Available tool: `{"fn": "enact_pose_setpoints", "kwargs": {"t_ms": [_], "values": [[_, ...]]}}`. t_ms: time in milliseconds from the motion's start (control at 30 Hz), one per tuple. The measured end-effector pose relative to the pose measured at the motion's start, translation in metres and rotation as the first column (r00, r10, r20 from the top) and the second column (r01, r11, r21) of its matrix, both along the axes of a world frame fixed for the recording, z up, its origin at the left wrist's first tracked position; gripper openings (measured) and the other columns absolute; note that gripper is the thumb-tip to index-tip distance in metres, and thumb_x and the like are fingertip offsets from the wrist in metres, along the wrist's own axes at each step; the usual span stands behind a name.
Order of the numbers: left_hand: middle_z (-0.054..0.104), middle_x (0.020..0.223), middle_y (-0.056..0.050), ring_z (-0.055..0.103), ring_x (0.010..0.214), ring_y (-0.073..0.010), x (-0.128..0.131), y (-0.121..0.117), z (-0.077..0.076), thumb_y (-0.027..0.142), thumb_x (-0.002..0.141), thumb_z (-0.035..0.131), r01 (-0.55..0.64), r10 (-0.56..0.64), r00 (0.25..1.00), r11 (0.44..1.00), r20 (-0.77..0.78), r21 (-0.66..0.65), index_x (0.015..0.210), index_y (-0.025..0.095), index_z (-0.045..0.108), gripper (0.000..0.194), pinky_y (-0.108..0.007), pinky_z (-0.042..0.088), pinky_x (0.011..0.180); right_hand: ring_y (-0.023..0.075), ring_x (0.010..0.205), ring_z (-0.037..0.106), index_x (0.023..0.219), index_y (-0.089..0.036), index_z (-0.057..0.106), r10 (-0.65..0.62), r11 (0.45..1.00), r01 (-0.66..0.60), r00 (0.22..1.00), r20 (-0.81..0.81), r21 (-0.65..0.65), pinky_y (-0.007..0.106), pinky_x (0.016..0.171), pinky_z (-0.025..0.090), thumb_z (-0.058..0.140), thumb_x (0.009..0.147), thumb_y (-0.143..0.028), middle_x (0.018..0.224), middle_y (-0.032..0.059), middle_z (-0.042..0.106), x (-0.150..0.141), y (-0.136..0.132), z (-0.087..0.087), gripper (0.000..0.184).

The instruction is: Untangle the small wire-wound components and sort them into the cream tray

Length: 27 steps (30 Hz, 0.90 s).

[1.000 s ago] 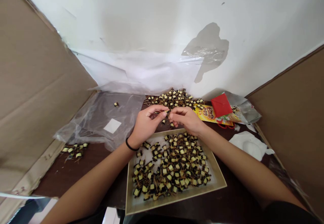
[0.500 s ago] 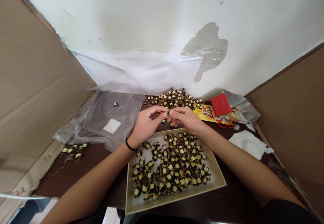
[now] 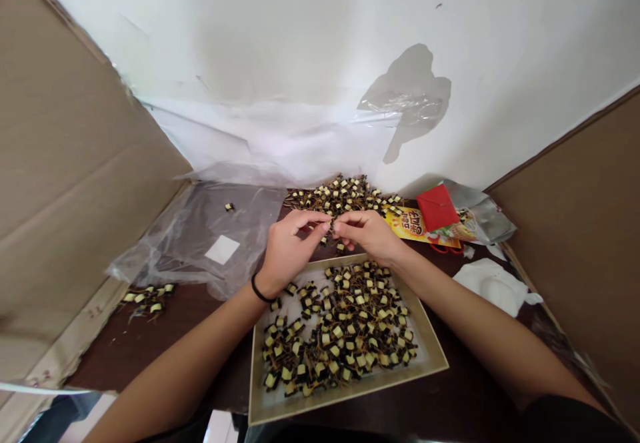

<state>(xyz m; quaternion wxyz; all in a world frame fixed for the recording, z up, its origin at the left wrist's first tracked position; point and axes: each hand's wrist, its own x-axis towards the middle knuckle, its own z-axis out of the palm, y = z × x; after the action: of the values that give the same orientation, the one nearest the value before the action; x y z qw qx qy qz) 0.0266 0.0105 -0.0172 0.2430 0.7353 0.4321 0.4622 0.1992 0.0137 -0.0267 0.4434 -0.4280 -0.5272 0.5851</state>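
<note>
My left hand (image 3: 290, 246) and my right hand (image 3: 367, 233) meet fingertip to fingertip above the far edge of a shallow beige tray (image 3: 430, 346). Both pinch one small black-and-yellow component (image 3: 330, 225) with thin wires between them. The tray holds several more of these components (image 3: 340, 329) in a tangled heap. A second loose pile of the same components (image 3: 340, 196) lies on the dark table just beyond my fingers, against the wall. A black band circles my left wrist.
Cardboard walls (image 3: 75, 163) stand left and right. A crumpled clear plastic bag (image 3: 210, 236) lies at the left with one stray component on it. A small cluster of components (image 3: 147, 296) sits near the left edge. A red packet (image 3: 437, 208), a yellow wrapper and white tissue (image 3: 493, 286) lie right.
Both hands stay pinched together over the tray's far edge; the fingers have shifted slightly as they work the small component. Nothing else has moved.
</note>
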Motion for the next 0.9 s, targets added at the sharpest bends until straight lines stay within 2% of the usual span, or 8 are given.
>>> {"fn": "enact_pose_setpoints", "kwargs": {"t_ms": [167, 367, 567, 733, 900], "values": [[0.073, 0.086, -0.005, 0.065, 0.075, -0.0145, 0.0003, 0.0006, -0.0016, 0.026, 0.081, 0.064, 0.001, -0.001, 1.000, 1.000, -0.025, 0.013, 0.087, 0.019, 0.073, 0.013, -0.026, 0.052, 0.072, 0.0057, 0.044, 0.044, 0.063, -0.015, 0.063, 0.001, 1.000, -0.001, 1.000, 0.018, -0.024, 0.018, 0.040, 0.037, 0.074, 0.065, -0.039, 0.054, -0.0042, 0.054, -0.0016, -0.0010, 0.0008, 0.026], [0.074, 0.089, -0.004, 0.066, 0.078, -0.0151, 0.0007, 0.0021, -0.0018, 0.028, 0.082, 0.063, 0.022, -0.022, 1.000, 0.999, 0.015, -0.033, 0.088, 0.019, 0.072, 0.015, -0.026, 0.052, 0.072, 0.0062, 0.049, 0.046, 0.066, -0.016, 0.057, 0.089, 0.996, -0.090, 0.995, -0.035, -0.021, 0.019, 0.047, 0.041, 0.072, 0.068, -0.042, 0.054, -0.0061, 0.051, -0.0014, -0.0023, 0.0026, 0.029], [0.073, 0.091, -0.004, 0.066, 0.081, -0.0161, 0.0013, 0.0026, 0.0002, 0.027, 0.083, 0.060, 0.039, -0.037, 0.999, 0.996, 0.018, -0.079, 0.089, 0.018, 0.071, 0.015, -0.026, 0.051, 0.074, 0.0068, 0.050, 0.046, 0.069, -0.017, 0.055, 0.106, 0.994, -0.106, 0.994, -0.022, 0.021, 0.021, 0.051, 0.040, 0.069, 0.071, -0.046, 0.056, -0.0061, 0.050, -0.0004, -0.0027, 0.0041, 0.032], [0.073, 0.091, -0.004, 0.065, 0.081, -0.0159, 0.0008, 0.0020, 0.0013, 0.026, 0.083, 0.059, 0.038, -0.038, 0.999, 0.995, 0.009, -0.097, 0.089, 0.018, 0.069, 0.015, -0.026, 0.050, 0.074, 0.0079, 0.051, 0.047, 0.072, -0.018, 0.053, 0.073, 0.989, -0.081, 0.995, 0.075, 0.123, 0.023, 0.053, 0.042, 0.063, 0.077, -0.047, 0.056, -0.0057, 0.050, -0.0010, -0.0027, 0.0023, 0.031], [0.072, 0.091, -0.004, 0.065, 0.081, -0.0156, 0.0007, 0.0027, 0.0006, 0.025, 0.083, 0.058, 0.035, -0.033, 0.999, 0.992, 0.015, -0.118, 0.089, 0.017, 0.068, 0.015, -0.025, 0.049, 0.074, 0.0093, 0.051, 0.049, 0.074, -0.020, 0.048, -0.059, 0.955, 0.005, 0.983, 0.173, 0.298, 0.023, 0.052, 0.044, 0.054, 0.085, -0.050, 0.057, -0.0053, 0.049, -0.0023, -0.0035, -0.0019, 0.032]]}}
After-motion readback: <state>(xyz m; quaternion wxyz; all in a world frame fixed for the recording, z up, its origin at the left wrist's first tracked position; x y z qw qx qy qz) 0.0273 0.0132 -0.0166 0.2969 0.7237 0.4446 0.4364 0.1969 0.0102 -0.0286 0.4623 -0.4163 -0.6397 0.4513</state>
